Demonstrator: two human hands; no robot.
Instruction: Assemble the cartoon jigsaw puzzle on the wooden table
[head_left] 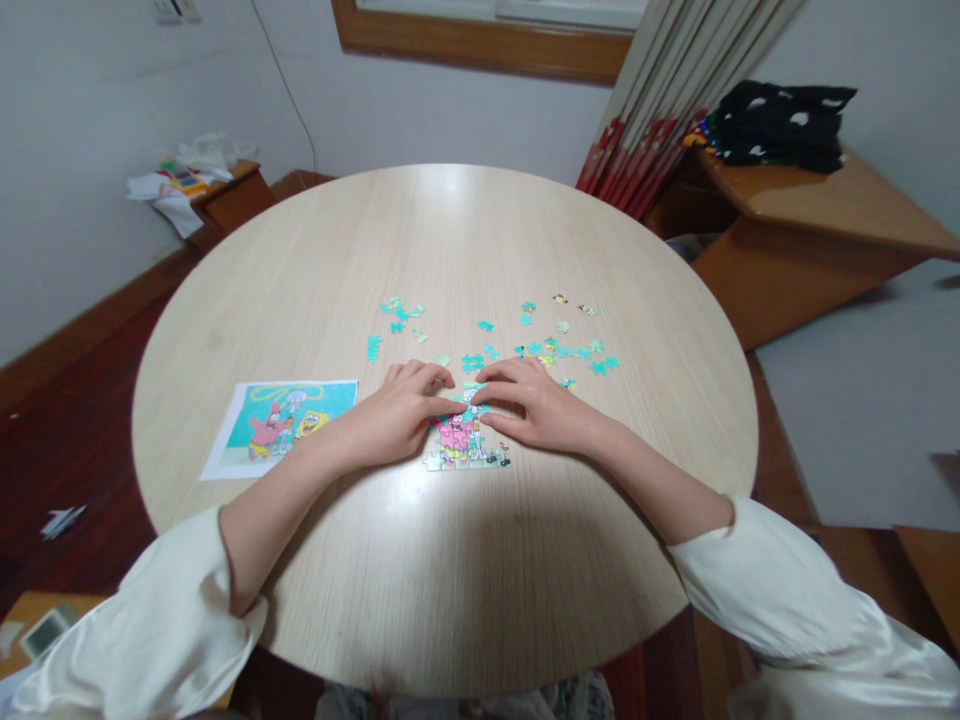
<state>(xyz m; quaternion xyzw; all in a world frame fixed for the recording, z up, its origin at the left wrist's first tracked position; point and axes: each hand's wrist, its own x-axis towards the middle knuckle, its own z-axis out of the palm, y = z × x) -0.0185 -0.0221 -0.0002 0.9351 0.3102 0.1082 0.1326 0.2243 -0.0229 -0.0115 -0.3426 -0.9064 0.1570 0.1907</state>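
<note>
A partly joined jigsaw puzzle [455,440] lies on the round table in front of me, showing a pink figure and a tall pale one. My left hand [412,405] rests at its left side, fingers stretched toward its upper part, the thumb touching the pieces. From the right, my right hand [529,402] reaches over the puzzle's upper right with its fingers apart, the tips on the pieces. Both hands hide some of the upper puzzle. Loose turquoise puzzle pieces [472,362] lie just beyond my fingers.
Left of the puzzle lies a printed reference picture [251,430] of cartoon figures. More loose pieces [401,312] are scattered at the far left, and others [598,367] at the right. The round wooden table [450,230] carries everything. Behind it stand a curtain [667,90] and a side cabinet [817,220].
</note>
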